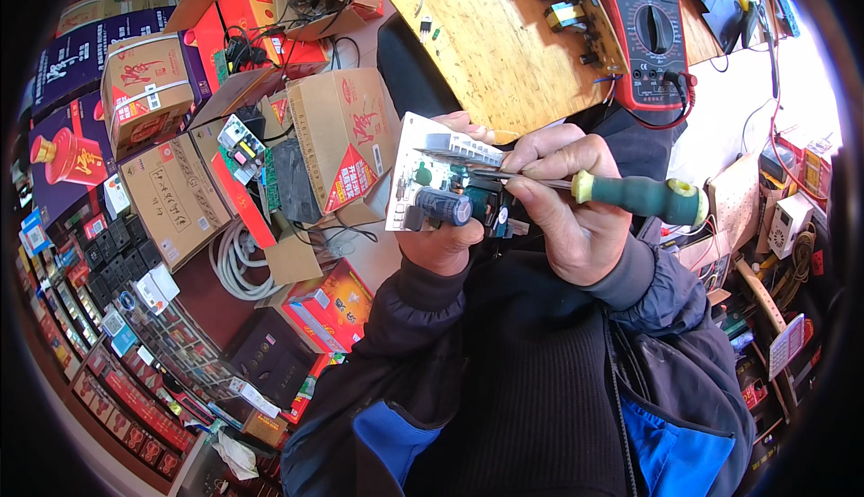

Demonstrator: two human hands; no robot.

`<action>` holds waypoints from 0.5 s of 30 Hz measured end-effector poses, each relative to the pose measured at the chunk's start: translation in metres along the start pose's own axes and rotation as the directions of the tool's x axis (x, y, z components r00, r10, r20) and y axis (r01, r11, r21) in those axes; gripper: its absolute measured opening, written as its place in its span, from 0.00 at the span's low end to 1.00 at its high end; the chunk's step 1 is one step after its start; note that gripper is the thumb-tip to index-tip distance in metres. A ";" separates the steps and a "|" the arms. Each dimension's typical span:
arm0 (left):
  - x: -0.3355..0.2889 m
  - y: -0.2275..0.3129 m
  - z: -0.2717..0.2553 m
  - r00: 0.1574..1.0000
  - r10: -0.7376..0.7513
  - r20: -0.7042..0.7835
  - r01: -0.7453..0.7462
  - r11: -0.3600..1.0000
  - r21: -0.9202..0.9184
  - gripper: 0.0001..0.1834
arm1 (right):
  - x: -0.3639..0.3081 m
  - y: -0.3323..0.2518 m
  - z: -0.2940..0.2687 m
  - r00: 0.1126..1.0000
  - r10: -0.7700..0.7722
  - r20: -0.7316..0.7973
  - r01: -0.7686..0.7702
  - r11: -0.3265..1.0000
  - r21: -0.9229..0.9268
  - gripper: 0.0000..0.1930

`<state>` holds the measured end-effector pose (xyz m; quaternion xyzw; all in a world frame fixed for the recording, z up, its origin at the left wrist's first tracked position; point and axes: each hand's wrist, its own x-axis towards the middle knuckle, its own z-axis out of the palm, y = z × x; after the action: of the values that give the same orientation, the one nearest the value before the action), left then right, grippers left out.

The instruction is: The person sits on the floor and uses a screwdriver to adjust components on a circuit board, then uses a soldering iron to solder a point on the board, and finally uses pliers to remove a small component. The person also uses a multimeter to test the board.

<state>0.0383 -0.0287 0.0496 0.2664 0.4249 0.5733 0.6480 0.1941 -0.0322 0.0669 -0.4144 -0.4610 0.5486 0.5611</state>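
Note:
My left hand [441,247] is closed around a white circuit board [402,173], holding it up over my lap. On the board stand a large dark blue capacitor [443,206], a silvery finned heat sink [461,148] and a small green disc part. My right hand [576,218] pinches the metal shaft of a screwdriver [641,198] with a green and pale yellow handle. The shaft points left and reaches in among the parts beside the heat sink. Its tip is hidden there, so I cannot tell what it touches.
Ahead is a wooden table [504,56] with small loose components and another board [585,11]. A red multimeter [643,29] lies at its right edge. Open cardboard boxes [346,137] with cables and boards crowd the left. Tools and a white calculator [787,346] are at the right.

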 end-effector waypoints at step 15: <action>0.000 -0.002 0.000 1.000 -0.012 -0.009 0.012 1.000 -0.008 0.61 | -0.001 0.003 0.001 1.000 0.001 -0.017 0.000 1.000 0.029 0.08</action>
<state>0.0396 -0.0289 0.0477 0.2587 0.4271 0.5723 0.6505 0.1924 -0.0328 0.0645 -0.4110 -0.4481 0.5518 0.5708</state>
